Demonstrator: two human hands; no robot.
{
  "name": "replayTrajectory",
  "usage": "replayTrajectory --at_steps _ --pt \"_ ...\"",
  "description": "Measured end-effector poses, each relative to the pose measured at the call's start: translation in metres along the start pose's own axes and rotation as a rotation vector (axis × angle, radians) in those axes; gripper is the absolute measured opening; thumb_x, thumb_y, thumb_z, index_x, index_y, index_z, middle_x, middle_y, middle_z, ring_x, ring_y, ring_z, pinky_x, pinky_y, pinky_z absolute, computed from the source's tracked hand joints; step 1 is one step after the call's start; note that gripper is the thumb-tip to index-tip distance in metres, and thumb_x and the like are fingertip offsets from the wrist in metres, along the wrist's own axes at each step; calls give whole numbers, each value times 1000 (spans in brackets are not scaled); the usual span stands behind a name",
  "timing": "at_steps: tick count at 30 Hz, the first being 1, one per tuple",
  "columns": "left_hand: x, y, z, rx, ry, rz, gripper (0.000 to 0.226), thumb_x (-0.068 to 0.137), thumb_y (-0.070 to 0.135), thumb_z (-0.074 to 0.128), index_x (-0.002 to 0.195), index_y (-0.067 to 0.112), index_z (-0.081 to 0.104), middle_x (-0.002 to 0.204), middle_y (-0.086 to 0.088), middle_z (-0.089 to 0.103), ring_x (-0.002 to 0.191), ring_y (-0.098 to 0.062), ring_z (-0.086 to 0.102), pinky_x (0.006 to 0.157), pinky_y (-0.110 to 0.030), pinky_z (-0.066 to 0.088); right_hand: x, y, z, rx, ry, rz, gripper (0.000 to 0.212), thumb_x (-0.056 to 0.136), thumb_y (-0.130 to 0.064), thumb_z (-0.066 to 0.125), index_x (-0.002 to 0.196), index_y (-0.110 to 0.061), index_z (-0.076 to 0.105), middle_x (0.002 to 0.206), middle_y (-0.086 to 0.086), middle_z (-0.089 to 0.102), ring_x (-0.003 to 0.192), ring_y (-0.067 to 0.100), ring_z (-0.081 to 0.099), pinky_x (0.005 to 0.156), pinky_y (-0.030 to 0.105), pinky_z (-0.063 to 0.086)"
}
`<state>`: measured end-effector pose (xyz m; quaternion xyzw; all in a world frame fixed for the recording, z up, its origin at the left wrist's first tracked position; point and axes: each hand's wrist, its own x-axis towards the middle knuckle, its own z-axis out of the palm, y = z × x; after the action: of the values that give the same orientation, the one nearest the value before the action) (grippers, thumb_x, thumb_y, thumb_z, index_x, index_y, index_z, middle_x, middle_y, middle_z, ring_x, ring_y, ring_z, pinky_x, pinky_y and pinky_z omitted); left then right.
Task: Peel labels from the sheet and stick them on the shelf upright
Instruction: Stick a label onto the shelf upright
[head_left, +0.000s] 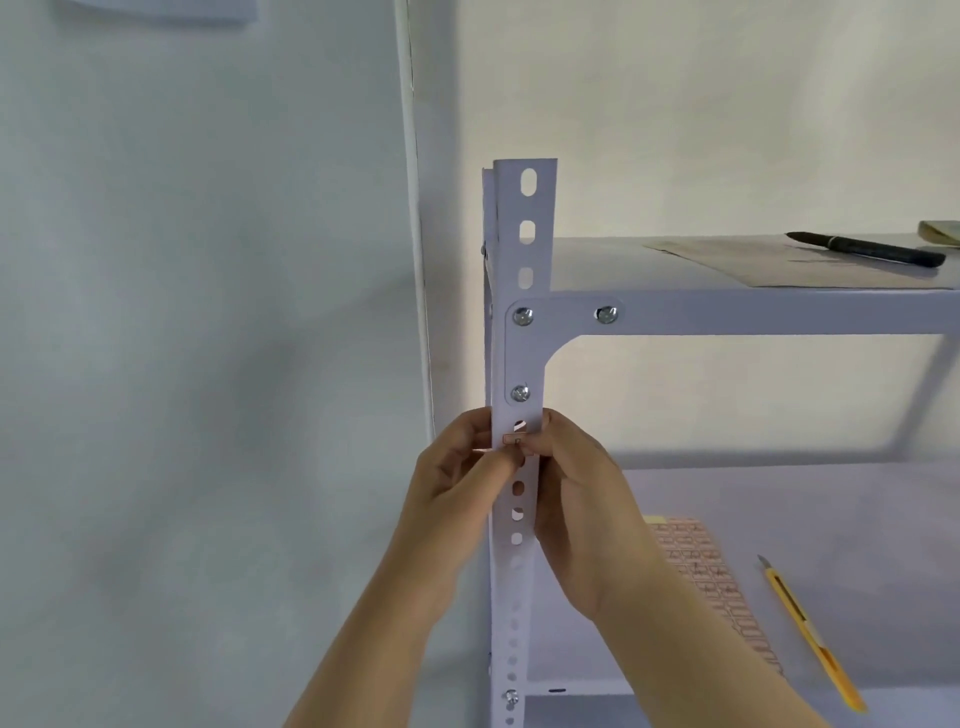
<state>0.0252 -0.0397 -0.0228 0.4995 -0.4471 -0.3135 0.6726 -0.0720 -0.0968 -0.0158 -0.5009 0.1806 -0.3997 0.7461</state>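
Observation:
A white perforated shelf upright (524, 249) rises in the middle of the view. A small pinkish label (514, 440) lies across its face just below the corner bracket. My left hand (457, 483) and my right hand (576, 488) meet on the upright from either side, with fingertips pinching the label's ends against the metal. The label sheet (711, 577), with red-outlined labels, lies flat on the lower shelf, partly hidden behind my right forearm.
A yellow utility knife (810, 634) lies on the lower shelf (857, 509) right of the sheet. On the top shelf (597, 260) rest a brown paper (789, 267), a black marker (867, 249) and a roll at the right edge. A wall stands left.

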Motion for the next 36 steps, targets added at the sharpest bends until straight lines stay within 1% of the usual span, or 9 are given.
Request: replayTrajectory --at_steps 3,7,10,14,17,22,28,33,36 --pt "0 -1 0 -4 6 -5 31 84 17 57 108 25 73 112 -7 77 107 -27 71 95 -43 56 0 -1 1 20 -9 3 34 83 -15 47 100 14 49 94 20 56 90 33 55 79 45 40" --pt "0 -3 1 2 15 -2 31 84 18 56 108 27 74 110 -3 78 105 -25 72 93 -39 58 0 -2 3 36 -11 30 41 82 -16 46 107 16 47 97 24 55 91 35 55 79 46 41" --pt "1 -5 0 18 14 -5 31 84 20 57 109 27 73 111 -2 78 105 -25 72 96 -43 57 -3 -4 2 74 -25 54 37 86 -14 45 108 16 51 98 21 55 92 32 54 80 43 41" --pt "2 -5 -2 20 -3 -6 32 84 20 57 111 25 73 113 -3 77 107 -26 71 98 -45 55 -6 -6 2 107 -57 62 25 88 -14 48 98 6 59 96 18 56 90 29 54 80 40 42" --pt "2 -6 -3 12 -14 -6 33 84 20 57 112 24 73 114 -5 76 110 -29 69 100 -46 54 -4 -5 3 101 -45 49 41 82 -18 51 106 15 52 98 21 57 92 31 56 82 41 43" --pt "3 -7 -3 -10 -26 -13 33 83 17 56 109 27 74 112 -4 78 108 -25 71 97 -40 55 -3 -6 1 107 -56 47 44 80 -17 52 111 14 53 100 23 62 93 33 59 79 39 47" --pt "3 -9 -3 -29 -20 -14 33 83 16 58 111 24 74 110 -10 77 105 -29 72 93 -41 57 -2 -6 4 77 -36 46 43 80 -16 51 105 18 46 97 22 53 92 33 51 81 44 39" --pt "2 -8 -3 -6 -18 6 30 85 17 60 108 28 75 107 -3 79 102 -25 73 92 -38 58 -6 -7 1 84 -57 32 34 84 -14 49 105 11 58 92 18 59 88 30 56 75 39 45" --pt "3 -9 -4 -19 -21 10 32 82 19 59 107 28 75 107 -3 79 103 -25 72 92 -36 59 -6 -7 2 64 -64 33 25 82 -18 53 94 -2 67 88 16 62 85 28 59 73 35 49"
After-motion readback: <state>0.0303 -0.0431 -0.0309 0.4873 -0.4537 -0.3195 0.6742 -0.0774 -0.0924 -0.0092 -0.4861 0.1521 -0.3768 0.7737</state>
